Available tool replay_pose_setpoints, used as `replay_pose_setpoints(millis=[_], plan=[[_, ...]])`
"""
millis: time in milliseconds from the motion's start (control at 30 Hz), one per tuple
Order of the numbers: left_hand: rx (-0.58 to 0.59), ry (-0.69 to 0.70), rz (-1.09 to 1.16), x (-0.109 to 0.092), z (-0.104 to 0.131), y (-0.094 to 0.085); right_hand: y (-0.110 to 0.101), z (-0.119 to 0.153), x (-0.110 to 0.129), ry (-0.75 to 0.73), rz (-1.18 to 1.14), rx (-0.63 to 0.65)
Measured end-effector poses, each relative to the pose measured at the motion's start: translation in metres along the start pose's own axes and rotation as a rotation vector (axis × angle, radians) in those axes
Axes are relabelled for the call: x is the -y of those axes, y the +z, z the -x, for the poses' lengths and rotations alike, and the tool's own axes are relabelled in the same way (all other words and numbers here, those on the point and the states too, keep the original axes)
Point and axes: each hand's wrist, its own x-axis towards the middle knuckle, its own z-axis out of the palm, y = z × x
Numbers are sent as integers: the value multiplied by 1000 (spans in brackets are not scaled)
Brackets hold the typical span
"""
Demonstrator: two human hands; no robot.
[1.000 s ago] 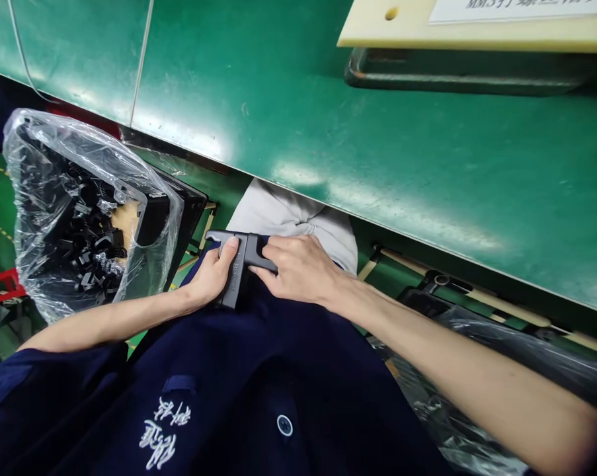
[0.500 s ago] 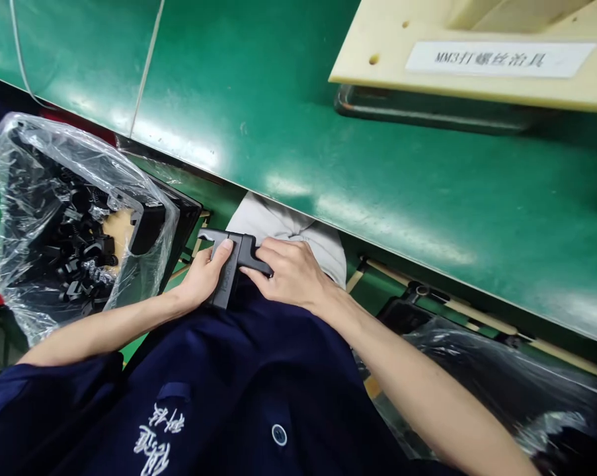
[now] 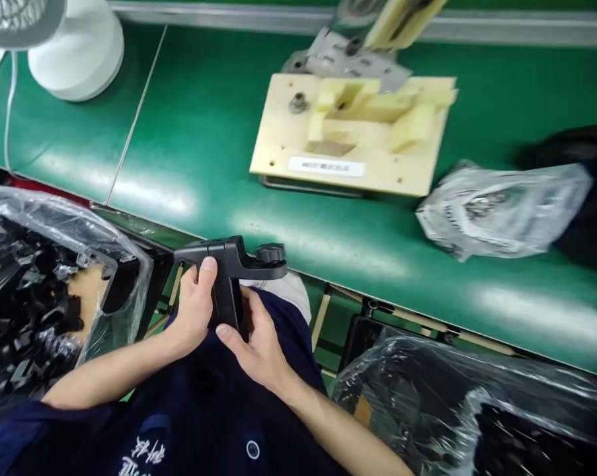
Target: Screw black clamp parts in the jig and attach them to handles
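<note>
A black plastic clamp bracket (image 3: 225,281) is held between my two hands at the bench's front edge. Its arm sticks out to the right and carries a round ribbed knob (image 3: 270,254). My left hand (image 3: 195,305) is closed around the left side of the body, thumb lying on the face. Lower down, my right hand (image 3: 258,340) grips the right side near the bottom, thumb in front and fingers partly hidden behind it.
On the green bench (image 3: 203,145) stands a cream fixture (image 3: 273,142) with a label. Right of it lies a plastic bag (image 3: 531,211) of small metal parts. A plastic-lined bin (image 3: 124,284) of black parts stands left; another lined bin (image 3: 402,390) is right. A white fan base (image 3: 77,59) sits back left.
My right hand has shifted from the bracket's arm down to its lower body. The bracket is raised, with its knob now showing. The view has tilted up, revealing more of the bench.
</note>
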Motion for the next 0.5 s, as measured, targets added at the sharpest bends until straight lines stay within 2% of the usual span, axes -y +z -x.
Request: replay_pose_setpoints(millis=[100,200,267,333,367,400,433,500], plan=[[158,98,62,5,10,10,-13,0,15,-58,-36,-195],[370,176,-11,9,20,-4,-39,7,30,-80,-13,-313],[317,296,-133,5,17,-21,-57,15,39,-86,51,-393],[164,512,-157,-9,6,-32,-71,23,46,-90,119,-429],[143,609,-147,-19,-1,-33,-75,26,48,-91,147,-426],[167,677,-133,-29,-8,-31,-79,29,50,-93,174,-417],[237,699,-131,-40,-15,-26,-81,31,51,-97,203,-408],[462,604,-149,-57,-24,-8,-81,33,54,-109,263,-382]])
